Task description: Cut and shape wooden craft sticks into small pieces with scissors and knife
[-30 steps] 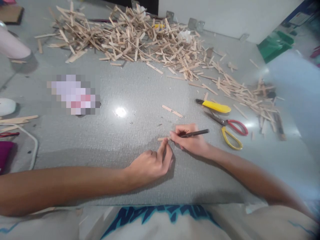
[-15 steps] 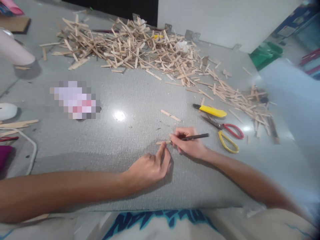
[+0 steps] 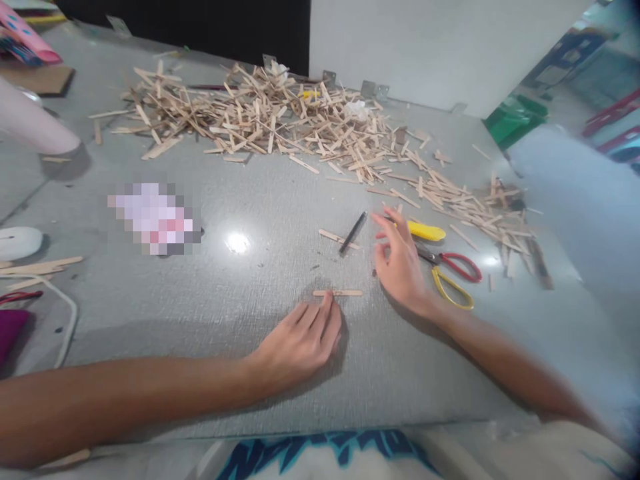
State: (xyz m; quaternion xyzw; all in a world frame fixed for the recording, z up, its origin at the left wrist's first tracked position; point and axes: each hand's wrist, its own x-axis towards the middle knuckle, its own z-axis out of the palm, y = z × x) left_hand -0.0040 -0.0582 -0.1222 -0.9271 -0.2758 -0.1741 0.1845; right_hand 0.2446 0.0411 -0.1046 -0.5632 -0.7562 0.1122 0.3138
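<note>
My left hand (image 3: 305, 333) rests on the table, its index fingertip pressing down a wooden craft stick (image 3: 353, 293) with pen marks near its middle. The other fingers are bent close together. My right hand (image 3: 400, 263) is open and empty, fingers apart. A dark pen (image 3: 353, 233) lies left of its fingertips, crossing a second craft stick (image 3: 330, 235) that has a notch. Behind my right hand is a yellow-handled tool (image 3: 426, 231), its dark end partly hidden by the fingers. Scissors (image 3: 443, 259) with one red and one yellow handle loop lie to the right of that hand.
A long heap of craft sticks (image 3: 270, 123) spreads across the back and down the right. On the left are a blurred-out object (image 3: 155, 217), a white mouse (image 3: 20, 243), a pale bottle (image 3: 35, 120) and a white cable (image 3: 73, 320). A green bin (image 3: 515, 120) stands beyond the table.
My right hand has let go of the pen, which now lies across the notched stick, and has moved up and right with its fingers opened. My left fingertip stays on the marked stick.
</note>
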